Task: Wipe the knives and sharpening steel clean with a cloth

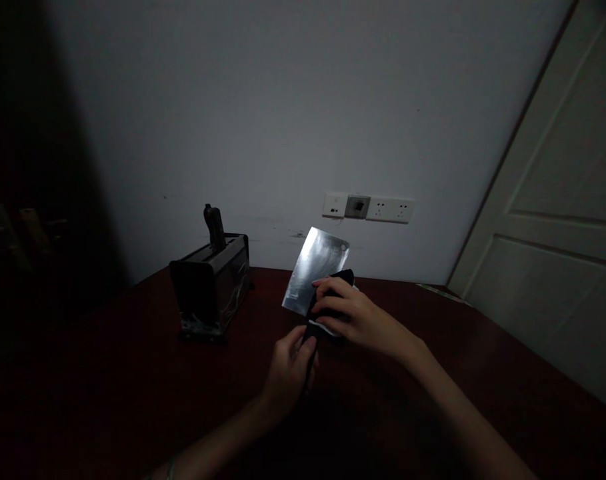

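A broad steel cleaver [315, 269] is held blade-up over a dark red table [107, 387]. My left hand [289, 373] is closed around its dark handle, low and near me. Just above it, my right hand [347, 313] presses a dark cloth [340, 279] with a pale edge against the lower right of the blade, fingers curled over the cloth. The light is dim, so the handle is hard to make out.
A dark knife block [210, 287] stands at the back left of the table with one dark knife handle [214, 227] sticking up. A white socket strip [367, 207] is on the wall behind. A white door [557, 233] is at right.
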A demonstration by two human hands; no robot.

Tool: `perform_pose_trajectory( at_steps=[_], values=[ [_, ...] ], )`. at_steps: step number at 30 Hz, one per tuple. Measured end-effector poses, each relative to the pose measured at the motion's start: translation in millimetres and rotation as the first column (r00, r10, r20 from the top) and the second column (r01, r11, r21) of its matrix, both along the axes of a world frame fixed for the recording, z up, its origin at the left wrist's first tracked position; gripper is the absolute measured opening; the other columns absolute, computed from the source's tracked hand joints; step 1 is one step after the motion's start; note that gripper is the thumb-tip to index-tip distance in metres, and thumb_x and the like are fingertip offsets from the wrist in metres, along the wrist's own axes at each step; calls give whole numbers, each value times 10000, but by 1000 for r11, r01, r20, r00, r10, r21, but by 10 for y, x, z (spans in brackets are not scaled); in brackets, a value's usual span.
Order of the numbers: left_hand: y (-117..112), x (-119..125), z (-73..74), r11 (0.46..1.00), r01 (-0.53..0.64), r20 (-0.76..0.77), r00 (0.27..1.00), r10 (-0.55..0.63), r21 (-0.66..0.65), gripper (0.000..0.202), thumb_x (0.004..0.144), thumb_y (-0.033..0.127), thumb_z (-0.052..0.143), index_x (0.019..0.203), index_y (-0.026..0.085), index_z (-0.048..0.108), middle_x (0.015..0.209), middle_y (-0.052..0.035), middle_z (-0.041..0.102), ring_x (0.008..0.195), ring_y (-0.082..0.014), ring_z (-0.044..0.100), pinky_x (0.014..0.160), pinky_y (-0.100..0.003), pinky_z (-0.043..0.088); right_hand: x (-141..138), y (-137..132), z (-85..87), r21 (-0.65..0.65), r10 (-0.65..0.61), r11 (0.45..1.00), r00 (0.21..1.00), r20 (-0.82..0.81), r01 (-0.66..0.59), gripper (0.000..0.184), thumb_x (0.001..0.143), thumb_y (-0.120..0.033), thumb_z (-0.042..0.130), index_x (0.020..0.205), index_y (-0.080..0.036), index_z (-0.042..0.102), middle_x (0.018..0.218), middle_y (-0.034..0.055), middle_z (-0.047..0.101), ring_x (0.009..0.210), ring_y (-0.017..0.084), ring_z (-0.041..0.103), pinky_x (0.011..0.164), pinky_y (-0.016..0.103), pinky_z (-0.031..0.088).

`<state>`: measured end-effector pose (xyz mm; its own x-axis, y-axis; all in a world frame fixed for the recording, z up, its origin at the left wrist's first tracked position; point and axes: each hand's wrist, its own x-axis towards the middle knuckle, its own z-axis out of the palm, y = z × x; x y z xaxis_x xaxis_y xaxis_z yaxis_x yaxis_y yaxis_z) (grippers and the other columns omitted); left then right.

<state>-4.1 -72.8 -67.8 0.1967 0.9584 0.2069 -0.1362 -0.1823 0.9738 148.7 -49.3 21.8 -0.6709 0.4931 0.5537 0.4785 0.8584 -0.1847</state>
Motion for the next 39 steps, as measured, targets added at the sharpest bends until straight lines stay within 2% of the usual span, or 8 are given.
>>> perform_pose_trajectory(
  at_steps=[3, 6, 10, 13, 20, 24, 31, 39],
  values=[
    [-10, 1, -11, 1000, 14, 3, 1000, -14, -7, 305, 795, 460, 451, 769, 157, 475, 502, 61, 446, 285, -42, 358, 272, -154, 270, 15, -42, 38, -6, -21, 1000, 998, 52, 22, 163, 804, -154, 525, 928, -226, 603, 1107, 70, 494, 1091, 193, 475, 899, 342, 441],
    [-7, 0, -42, 1000, 2, -6, 1000, -2, 21, 282, 797, 438, 460, 759, 159, 475, 506, 60, 447, 298, -41, 360, 291, -157, 263, -22, -50, 37, 57, -19, 998, 998, 60, 15, 136, 824, -171, 501, 908, -205, 603, 1075, 82, 510, 1113, 210, 452, 902, 359, 433],
    [-18, 8, -48, 994, -51, -66, 996, 58, 93, 126, 732, 266, 549, 763, 152, 505, 490, 74, 424, 360, -41, 361, 358, -156, 283, -123, -43, -4, 150, 1, 989, 998, 59, -10, 172, 868, -193, 428, 886, -179, 599, 917, 79, 553, 1115, 227, 423, 905, 399, 417],
    [-48, 24, 0, 986, -89, -76, 992, 101, 140, 63, 678, 183, 559, 703, 148, 514, 513, 65, 433, 435, -51, 391, 421, -160, 311, -154, -62, -3, 159, 9, 987, 997, 79, -21, 178, 870, -186, 424, 885, -169, 600, 918, 78, 557, 1098, 228, 416, 898, 394, 415],
    [-93, 35, 73, 996, -60, -34, 997, 62, 61, 133, 710, 240, 538, 806, 151, 512, 482, 82, 396, 350, -43, 334, 357, -165, 274, -36, -139, 131, 134, 29, 990, 995, 94, -42, 165, 858, -174, 448, 827, -189, 610, 888, 58, 556, 1101, 218, 405, 904, 395, 405],
    [-65, 18, 47, 997, -67, -29, 997, 68, 44, 152, 726, 260, 529, 832, 154, 504, 480, 85, 392, 332, -42, 326, 340, -162, 270, -23, -126, 110, 147, 27, 988, 994, 108, -43, 172, 854, -148, 443, 824, -172, 611, 883, 62, 559, 1074, 206, 416, 891, 371, 419],
    [-28, 20, 20, 968, -154, -82, 982, 173, 196, 100, 681, 192, 553, 765, 141, 564, 618, 26, 527, 543, -83, 470, 503, -172, 371, -140, -127, 36, 246, -26, 969, 989, 145, -11, 183, 851, -132, 435, 826, -139, 617, 888, 81, 567, 1008, 215, 434, 905, 393, 407],
    [-42, 13, 73, 978, -144, -56, 986, 154, 151, 145, 679, 225, 558, 792, 135, 566, 627, 20, 527, 550, -91, 463, 496, -181, 361, -111, -184, 126, 231, -23, 973, 986, 163, -16, 186, 841, -126, 446, 758, -164, 608, 826, 67, 555, 941, 214, 451, 808, 372, 446]
  ],
)
